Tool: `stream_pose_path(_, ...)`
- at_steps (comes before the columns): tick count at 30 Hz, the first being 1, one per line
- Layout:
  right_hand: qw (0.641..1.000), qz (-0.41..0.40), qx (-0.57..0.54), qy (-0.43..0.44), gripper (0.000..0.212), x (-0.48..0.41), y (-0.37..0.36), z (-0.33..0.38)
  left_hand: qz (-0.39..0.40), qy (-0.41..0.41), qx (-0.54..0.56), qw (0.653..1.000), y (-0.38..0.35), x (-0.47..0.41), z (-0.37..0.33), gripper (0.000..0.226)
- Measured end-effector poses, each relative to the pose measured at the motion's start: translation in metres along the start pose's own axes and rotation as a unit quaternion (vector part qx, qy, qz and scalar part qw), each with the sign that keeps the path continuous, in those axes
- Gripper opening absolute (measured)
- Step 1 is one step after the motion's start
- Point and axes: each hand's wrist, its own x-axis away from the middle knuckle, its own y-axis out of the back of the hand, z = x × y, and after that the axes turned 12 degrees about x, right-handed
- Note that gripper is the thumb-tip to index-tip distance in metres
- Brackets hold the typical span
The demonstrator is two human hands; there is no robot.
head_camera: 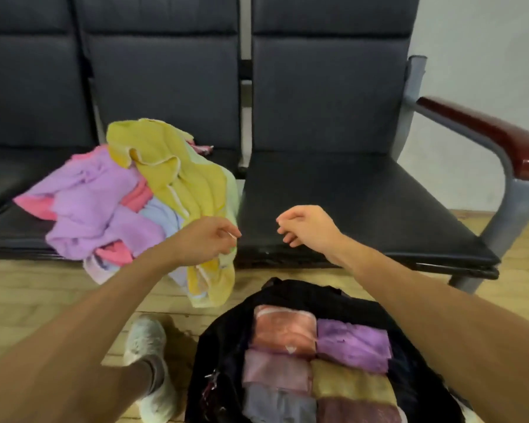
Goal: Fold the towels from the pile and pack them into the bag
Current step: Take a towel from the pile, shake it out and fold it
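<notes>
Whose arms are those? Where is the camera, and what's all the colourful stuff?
The camera sits on a person's head and looks down, so you see that person's own arms. The colourful heap is a pile of towels on a black bench. On the floor is an open black bag with folded towels packed inside. The left hand curls its fingers at the pile's right edge; blur hides whether it pinches a towel. The right hand is loosely curled above the bench and holds nothing.
</notes>
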Motion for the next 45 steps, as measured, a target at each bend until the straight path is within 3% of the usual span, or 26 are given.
stream_pose_path(5,0.999,0.006,-0.027,0.027,0.007,-0.033,-0.059,0.041,-0.153,-0.035,-0.043,0.987,0.042,0.003,0.007,0.019)
stream_pose_path(7,0.999,0.001,-0.01,0.038,0.013,-0.041,-0.076,0.053,-0.147,-0.01,-0.071,0.987,0.055,0.007,0.015,0.016)
stream_pose_path(10,0.998,0.03,0.032,0.041,0.041,-0.044,-0.093,0.065,-0.125,0.058,-0.152,0.979,0.069,0.015,0.025,0.024)
stream_pose_path(14,0.993,0.017,0.101,0.056,0.018,-0.044,-0.101,0.07,-0.136,0.061,-0.17,0.974,0.067,0.017,0.024,0.03)
stream_pose_path(22,0.996,-0.01,-0.09,0.012,0.007,-0.045,-0.05,0.057,-0.119,0.009,-0.135,0.984,0.033,-0.005,0.001,0.03)
stream_pose_path(27,0.968,-0.048,-0.247,-0.02,0.009,-0.031,0.02,0.032,-0.139,-0.043,-0.107,0.984,0.006,-0.02,-0.014,0.04)
stream_pose_path(30,0.955,-0.075,-0.283,-0.047,0.01,-0.017,0.058,0.01,-0.119,-0.058,-0.07,0.989,-0.016,-0.03,-0.023,0.044)
stream_pose_path(35,0.968,-0.133,-0.201,-0.072,0.01,0.006,0.096,-0.032,-0.061,-0.08,-0.067,0.993,-0.058,-0.048,-0.037,0.055)
stream_pose_path(39,0.98,-0.103,-0.153,-0.077,0.015,0.018,0.109,-0.059,0.035,-0.122,-0.135,0.983,-0.087,-0.051,-0.039,0.055)
stream_pose_path(45,0.996,-0.075,0.021,0.046,0.01,0.021,0.118,-0.06,0.067,-0.143,-0.176,0.972,-0.098,-0.05,-0.05,0.058)
